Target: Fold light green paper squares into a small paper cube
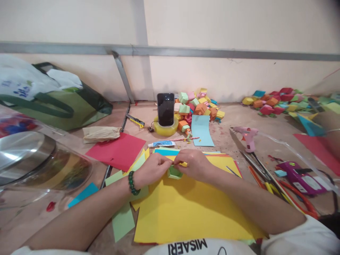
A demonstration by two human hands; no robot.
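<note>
A small light-green folded paper box (pixel 174 172) is held between both hands, just above a stack of yellow paper sheets (pixel 196 209). My left hand (pixel 154 166), with a dark green bead bracelet at the wrist, pinches its upper left edge. On the other side my right hand (pixel 193 164) has its fingers closed on the same box's upper right edge; the fingertips partly hide the folds. Light-green paper strips (pixel 123 221) lie left of the yellow stack. A blue sheet (pixel 164 152) shows behind the hands.
Behind stand a phone (pixel 165 109) on a tape roll (pixel 166 128) and a pile of folded paper boxes (pixel 202 108). At right lie a pink glue gun (pixel 247 136), scissors (pixel 300 198) and a purple power strip (pixel 302 177). A clear jar (pixel 45 163) is at left. Another person's hand (pixel 332 124) shows far right.
</note>
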